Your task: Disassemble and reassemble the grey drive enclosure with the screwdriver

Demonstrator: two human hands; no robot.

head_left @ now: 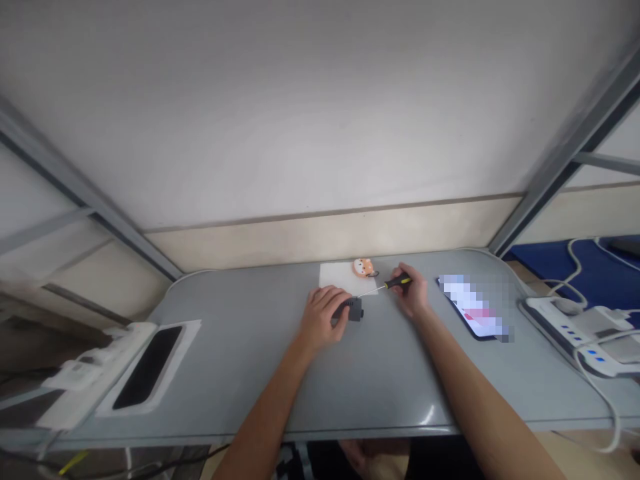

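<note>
My left hand (326,315) is closed around a small dark grey box-shaped device (355,309), pressing it on the grey table. Its right end, with a short knob-like stub, sticks out past my fingers; the rest is hidden under them. In my right hand (411,293) is a screwdriver (398,281) with a black and yellow handle, held nearly level. The thin metal shaft points left, and its tip meets or nearly meets the device's upper edge; contact is too small to tell. Behind the device lies a white sheet of paper (336,275) with an orange and white animal-faced trinket (364,267) on it.
A lit phone (473,307) lies right of my right arm. Further right is a white power strip (575,337) with cables. On the left, a black phone (149,368) rests on white paper beside another power strip (107,367). The table (240,353) backs onto a wall between metal posts.
</note>
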